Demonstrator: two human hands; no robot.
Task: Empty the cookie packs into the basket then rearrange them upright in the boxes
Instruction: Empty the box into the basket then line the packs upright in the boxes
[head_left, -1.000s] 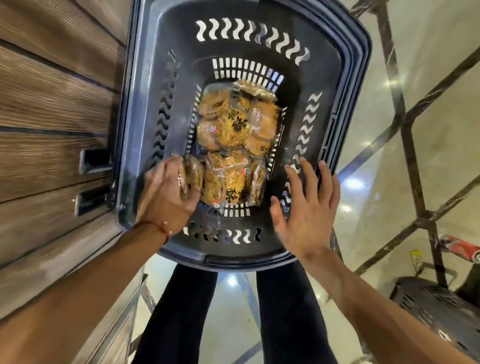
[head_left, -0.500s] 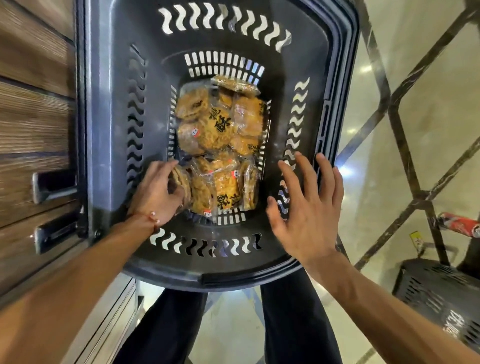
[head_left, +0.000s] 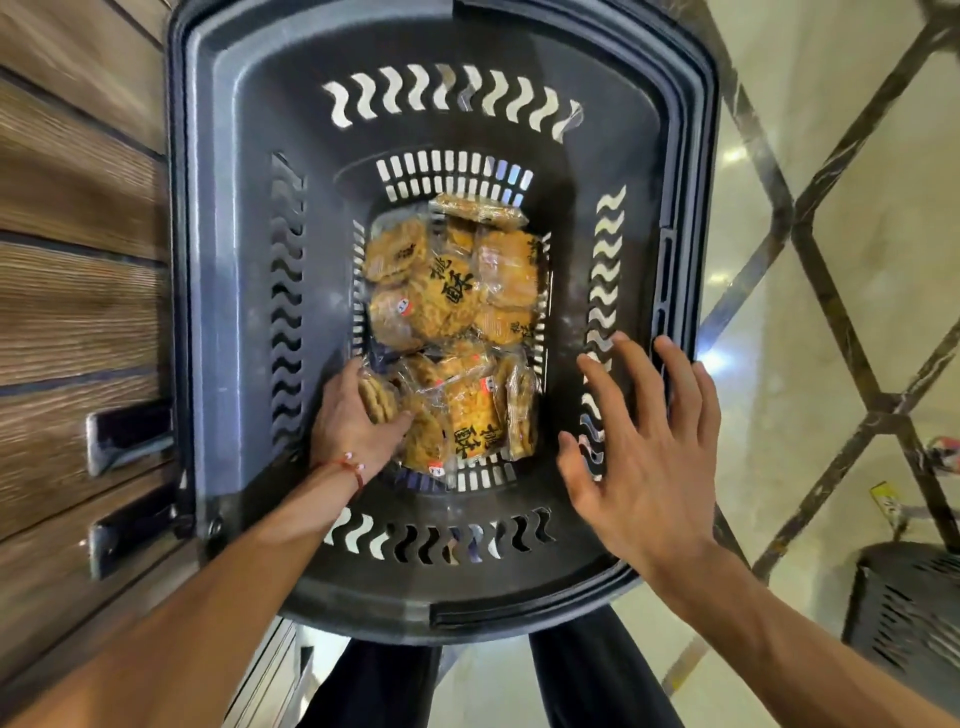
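Note:
A deep dark grey plastic basket (head_left: 234, 218) with wavy slots fills the head view. At its bottom lie several clear-wrapped golden cookie packs (head_left: 447, 291) printed with black characters. My left hand (head_left: 348, 421) reaches down into the basket's left near corner and grips one cookie pack (head_left: 376, 397) on its edge, fingers curled round it. My right hand (head_left: 644, 457) hovers spread and flat over the basket's right inner wall, holding nothing. No boxes are in view.
A wooden slatted cabinet (head_left: 67, 312) with dark metal handles (head_left: 127, 436) stands against the basket's left side. Polished marble floor (head_left: 831, 208) with dark lines lies to the right. Another dark basket (head_left: 904, 613) sits at the lower right. My dark trousers show below.
My left hand has sunk deeper into the basket with the pack, toward the pile. My right hand stays spread near the right wall. The camera has shifted a little.

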